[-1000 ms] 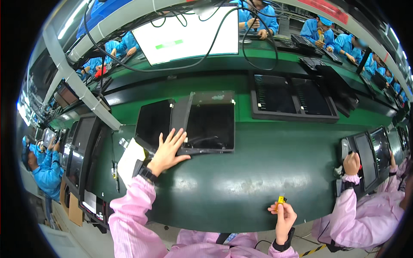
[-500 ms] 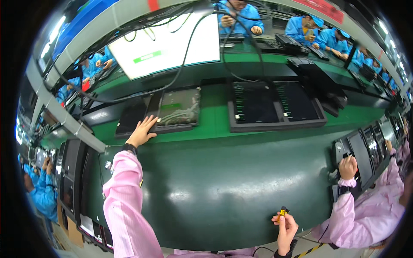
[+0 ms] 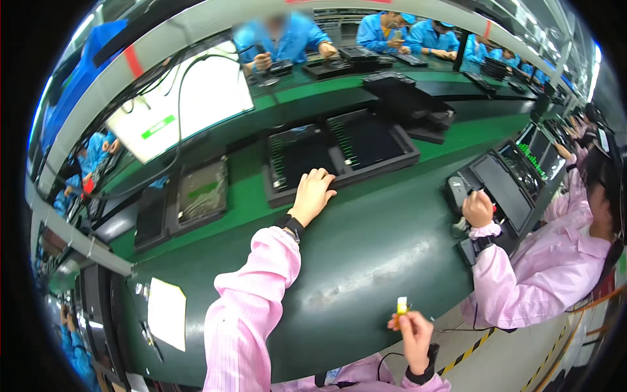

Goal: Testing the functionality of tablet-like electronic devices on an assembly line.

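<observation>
A one-sided pull by your left hand [image 3: 313, 196] could skew the black two-panel tray [image 3: 385, 167] on the green bench strip [image 3: 246, 188]; stray contact could smear its glossy rectangular panels [image 3: 367, 139]. Whether that hand grips the tray's matte edge cannot be told. Your right hand [image 3: 413, 328] pinches a small yellow piece [image 3: 401, 307].

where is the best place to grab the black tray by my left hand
Probably its near rim, coming from your side: the black tray lies flat, that thick edge faces you beside your left hand, and gripping there should spare the two dark panels.
</observation>
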`<state>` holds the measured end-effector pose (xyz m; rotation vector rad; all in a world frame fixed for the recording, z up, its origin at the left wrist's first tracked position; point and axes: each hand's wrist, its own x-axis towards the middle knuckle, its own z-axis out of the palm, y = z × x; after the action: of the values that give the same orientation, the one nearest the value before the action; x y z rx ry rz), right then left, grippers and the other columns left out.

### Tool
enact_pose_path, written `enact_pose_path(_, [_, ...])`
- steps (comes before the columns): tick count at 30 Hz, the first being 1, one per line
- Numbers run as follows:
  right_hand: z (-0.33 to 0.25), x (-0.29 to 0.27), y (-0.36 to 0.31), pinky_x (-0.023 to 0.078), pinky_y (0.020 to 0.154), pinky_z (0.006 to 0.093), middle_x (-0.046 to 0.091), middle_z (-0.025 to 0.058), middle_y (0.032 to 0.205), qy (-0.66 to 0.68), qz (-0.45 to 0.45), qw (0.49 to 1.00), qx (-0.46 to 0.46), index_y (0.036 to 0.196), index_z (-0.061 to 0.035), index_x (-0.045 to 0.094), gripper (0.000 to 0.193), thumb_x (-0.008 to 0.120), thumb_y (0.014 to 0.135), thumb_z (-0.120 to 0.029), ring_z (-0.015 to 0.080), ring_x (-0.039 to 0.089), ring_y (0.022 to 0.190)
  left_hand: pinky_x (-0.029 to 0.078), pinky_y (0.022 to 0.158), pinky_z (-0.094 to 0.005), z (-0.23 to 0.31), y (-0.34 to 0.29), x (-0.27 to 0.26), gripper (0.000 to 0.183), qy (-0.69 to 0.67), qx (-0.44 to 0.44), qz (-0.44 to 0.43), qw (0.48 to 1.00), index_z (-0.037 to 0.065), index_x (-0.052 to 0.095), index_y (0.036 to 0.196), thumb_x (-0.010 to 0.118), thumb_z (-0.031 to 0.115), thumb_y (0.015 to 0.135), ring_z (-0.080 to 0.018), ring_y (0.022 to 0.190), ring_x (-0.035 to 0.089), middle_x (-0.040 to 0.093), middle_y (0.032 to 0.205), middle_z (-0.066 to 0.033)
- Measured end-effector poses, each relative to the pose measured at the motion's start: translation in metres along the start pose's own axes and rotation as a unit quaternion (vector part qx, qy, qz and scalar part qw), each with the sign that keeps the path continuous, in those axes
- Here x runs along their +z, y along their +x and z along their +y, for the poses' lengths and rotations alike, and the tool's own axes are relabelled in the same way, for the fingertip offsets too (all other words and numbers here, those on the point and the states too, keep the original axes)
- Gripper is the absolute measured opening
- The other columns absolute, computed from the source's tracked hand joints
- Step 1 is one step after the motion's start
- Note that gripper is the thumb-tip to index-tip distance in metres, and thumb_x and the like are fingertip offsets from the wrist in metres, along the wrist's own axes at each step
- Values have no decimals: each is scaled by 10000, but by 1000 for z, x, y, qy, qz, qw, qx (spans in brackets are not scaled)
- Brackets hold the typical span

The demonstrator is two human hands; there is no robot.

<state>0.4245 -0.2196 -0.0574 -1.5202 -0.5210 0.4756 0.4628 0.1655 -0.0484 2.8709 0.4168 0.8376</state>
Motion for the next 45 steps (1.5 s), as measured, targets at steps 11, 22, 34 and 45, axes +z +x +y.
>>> enact_pose_path(11, [-2, -27, 16, 526, 674, 257, 658, 120, 845, 2, 39, 999, 1, 900, 90, 587, 146, 536, 931, -44, 153, 657, 747, 399, 771, -373, -10, 19, -25, 231, -19, 6, -27, 999, 36, 624, 844, 754, 127, 675, -280, 884, 530, 609, 863, -92])
enact_pose_path(22, [-8, -38, 18, 503, 696, 278, 641, 117, 800, -27, 53, 988, -141, 868, 62, 538, 77, 492, 911, 17, 172, 633, 733, 361, 713, -356, 161, -198, -111, 201, -44, -41, -164, 985, 66, 626, 882, 711, 160, 727, -241, 822, 514, 591, 860, -51])
enact_pose_path(34, [21, -10, -59, 480, 651, 307, 654, 128, 803, -7, 25, 986, -166, 853, 28, 523, 22, 533, 873, 29, 211, 587, 705, 390, 988, -393, 133, -214, -196, 389, -81, 158, -289, 941, 54, 589, 1172, 528, 341, 916, -236, 1159, 526, 582, 1220, -84])
enact_pose_path(45, [46, 7, -71, 443, 636, 354, 668, 70, 761, -160, 75, 944, -278, 860, -35, 482, 57, 532, 861, -8, 246, 566, 662, 449, 917, -397, 104, -169, -128, 433, -153, 307, -410, 845, -34, 579, 931, 476, 386, 937, -321, 998, 564, 582, 966, -168])
